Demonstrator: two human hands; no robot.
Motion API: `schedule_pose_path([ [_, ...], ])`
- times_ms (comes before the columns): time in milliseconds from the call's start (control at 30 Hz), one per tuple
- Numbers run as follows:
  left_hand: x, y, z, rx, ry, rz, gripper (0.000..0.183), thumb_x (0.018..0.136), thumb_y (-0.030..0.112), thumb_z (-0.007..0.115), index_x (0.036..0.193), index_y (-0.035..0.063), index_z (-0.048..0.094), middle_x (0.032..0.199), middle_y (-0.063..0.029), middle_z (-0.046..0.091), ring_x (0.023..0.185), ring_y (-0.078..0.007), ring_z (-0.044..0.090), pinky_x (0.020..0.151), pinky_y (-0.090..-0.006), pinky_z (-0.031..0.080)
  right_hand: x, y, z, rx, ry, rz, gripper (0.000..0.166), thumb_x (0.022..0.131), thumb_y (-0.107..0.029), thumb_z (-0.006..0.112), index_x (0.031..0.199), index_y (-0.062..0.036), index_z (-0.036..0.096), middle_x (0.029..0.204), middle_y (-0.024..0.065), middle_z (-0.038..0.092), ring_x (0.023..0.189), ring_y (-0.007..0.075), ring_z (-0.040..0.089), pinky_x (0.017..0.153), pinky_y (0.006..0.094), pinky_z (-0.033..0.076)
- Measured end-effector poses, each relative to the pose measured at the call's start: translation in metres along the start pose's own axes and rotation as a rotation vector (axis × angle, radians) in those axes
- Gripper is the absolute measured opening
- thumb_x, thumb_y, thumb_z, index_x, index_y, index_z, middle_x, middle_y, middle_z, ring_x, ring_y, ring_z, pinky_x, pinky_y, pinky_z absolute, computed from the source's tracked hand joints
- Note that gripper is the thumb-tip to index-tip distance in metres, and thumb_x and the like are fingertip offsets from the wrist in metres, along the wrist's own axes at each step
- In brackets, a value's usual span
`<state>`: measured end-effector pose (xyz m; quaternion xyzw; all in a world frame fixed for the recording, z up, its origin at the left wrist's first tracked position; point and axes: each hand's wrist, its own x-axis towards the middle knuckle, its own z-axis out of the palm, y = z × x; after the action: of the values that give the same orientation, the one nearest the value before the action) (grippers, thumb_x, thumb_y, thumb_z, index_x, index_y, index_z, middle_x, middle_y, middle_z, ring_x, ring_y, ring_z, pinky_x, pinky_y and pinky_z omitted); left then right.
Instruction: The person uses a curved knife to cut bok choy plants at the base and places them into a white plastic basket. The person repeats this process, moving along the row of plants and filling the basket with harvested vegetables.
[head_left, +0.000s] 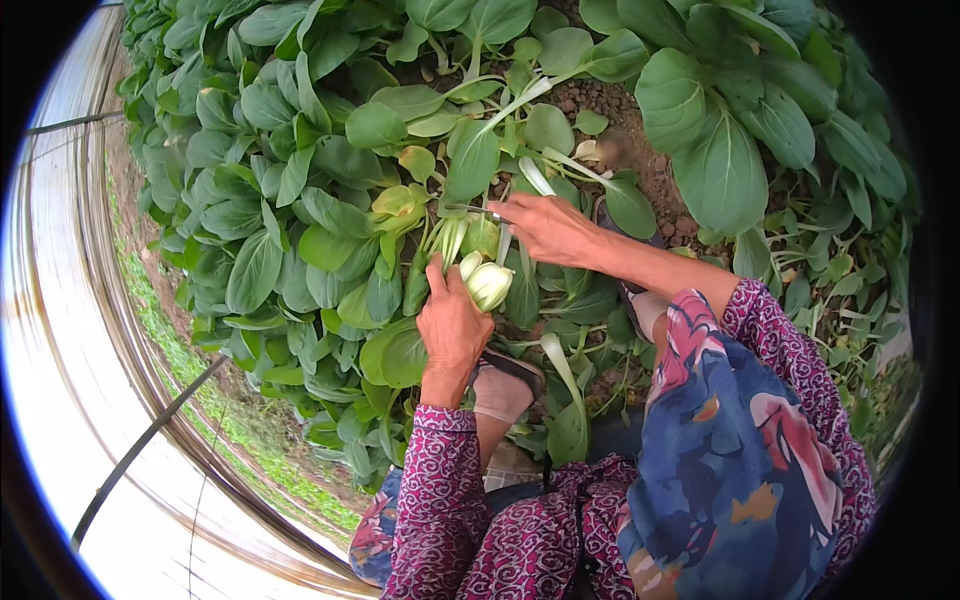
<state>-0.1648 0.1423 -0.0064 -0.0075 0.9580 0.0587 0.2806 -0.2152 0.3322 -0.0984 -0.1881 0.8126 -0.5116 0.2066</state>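
My left hand (454, 324) is closed around bok choy, and the pale, trimmed base of a head (490, 285) shows beside its fingers. Thin light-green stalks (450, 238) rise just beyond the fingertips. A small knife is gripped in my right hand (551, 229), its handle mostly hidden by the fingers. The narrow blade (466, 208) points left across the leaves, above those stalks; whether it touches them I cannot tell. A yellowing leaf cluster (397, 204) lies just left of the blade.
Dense bok choy plants (255, 180) fill the left side, with large leaves (720, 150) at upper right. Loose leaves and a cut stalk (559, 364) litter the ground by my shoes (517, 373). Bare soil (637, 135) shows between rows. Plastic sheeting (67, 247) with dark hoops curves along the left.
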Motion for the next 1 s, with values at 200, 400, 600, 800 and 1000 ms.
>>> schedule_pose_path([
  [200, 0.004, 0.001, -0.010, -0.055, -0.066, -0.073, 0.054, 0.068, 0.011, 0.070, 0.118, -0.0030, 0.058, 0.137, -0.0160, 0.044, 0.091, -0.0410, 0.064, 0.080, -0.0468, 0.052, 0.005, 0.006, -0.002, 0.029, -0.057, -0.009, 0.041, 0.083, 0.000, 0.055, 0.123, 0.0010, 0.056, 0.095, 0.0201, 0.061, 0.079, 0.0395, 0.061, 0.070, 0.0446, 0.049],
  [400, 0.020, -0.024, -0.017, -0.271, -0.053, 0.025, 0.056, 0.063, 0.016, 0.074, 0.114, -0.0033, 0.061, 0.121, -0.0236, 0.057, 0.099, -0.0394, 0.063, 0.090, -0.0433, 0.050, 0.015, 0.002, 0.004, -0.113, -0.104, -0.007, 0.045, 0.075, 0.004, 0.053, 0.119, 0.0056, 0.057, 0.091, 0.0217, 0.062, 0.079, 0.0403, 0.062, 0.068, 0.0463, 0.050],
  [600, 0.023, -0.034, -0.030, -1.026, -0.310, -0.314, 0.031, 0.072, 0.009, 0.070, 0.100, -0.0033, 0.061, 0.085, -0.0066, 0.064, 0.066, -0.0137, 0.060, 0.058, -0.0277, 0.048, 0.021, -0.007, -0.002, -0.156, -0.164, -0.054, 0.044, 0.069, 0.004, 0.053, 0.112, 0.0119, 0.056, 0.084, 0.0273, 0.060, 0.075, 0.0424, 0.063, 0.063, 0.0451, 0.051],
  [800, 0.017, -0.037, -0.028, -1.448, -0.254, -0.444, 0.032, 0.076, 0.004, 0.067, 0.104, -0.0045, 0.058, 0.079, -0.0086, 0.061, 0.064, -0.0181, 0.061, 0.056, -0.0316, 0.052, 0.016, -0.004, 0.004, -0.221, -0.146, -0.071, 0.045, 0.064, 0.004, 0.056, 0.109, 0.0123, 0.054, 0.084, 0.0268, 0.059, 0.072, 0.0432, 0.063, 0.062, 0.0459, 0.053],
  [1000, -0.001, -0.039, -0.010, -1.708, -0.142, -0.527, 0.038, 0.078, 0.001, 0.065, 0.114, -0.0032, 0.052, 0.088, -0.0106, 0.060, 0.068, -0.0213, 0.060, 0.055, -0.0322, 0.053, 0.004, -0.007, -0.001, -0.220, -0.177, -0.035, 0.039, 0.065, 0.002, 0.057, 0.103, 0.0112, 0.055, 0.084, 0.0262, 0.059, 0.071, 0.0440, 0.062, 0.062, 0.0463, 0.052],
])
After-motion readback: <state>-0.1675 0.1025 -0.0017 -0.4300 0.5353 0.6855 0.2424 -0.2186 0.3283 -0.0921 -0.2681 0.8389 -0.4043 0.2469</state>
